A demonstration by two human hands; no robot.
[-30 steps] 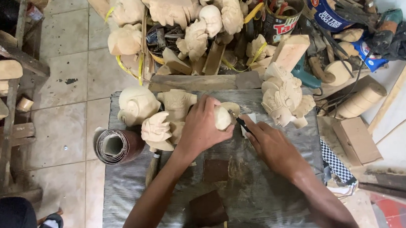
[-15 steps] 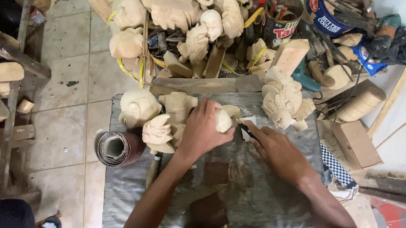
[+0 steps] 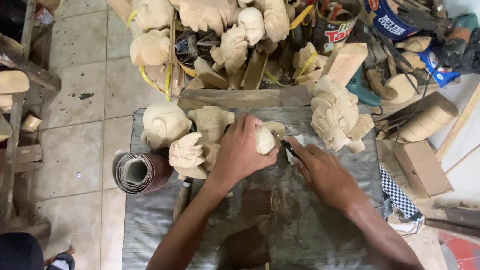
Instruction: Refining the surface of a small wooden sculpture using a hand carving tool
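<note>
My left hand (image 3: pixel 240 151) grips a small pale wooden carving (image 3: pixel 266 137) on the grey worn workbench (image 3: pixel 305 230). My right hand (image 3: pixel 321 172) holds a thin dark carving tool (image 3: pixel 287 147) with its tip against the carving's right side. Just left of my left hand lie three pale carved wooden heads (image 3: pixel 188 135). A larger carved head (image 3: pixel 335 116) with curled detail sits to the right of the carving.
A roll of sandpaper (image 3: pixel 140 172) lies at the bench's left edge. Dark sandpaper scraps (image 3: pixel 254 202) rest on the bench. Beyond the bench are many unfinished carvings, wood blocks, tins (image 3: pixel 332 23) and tools. A small cardboard box (image 3: pixel 421 168) sits right. Tiled floor lies left.
Both hands have stayed on the small carving and tool with only slight shifts; the view has tilted a little.
</note>
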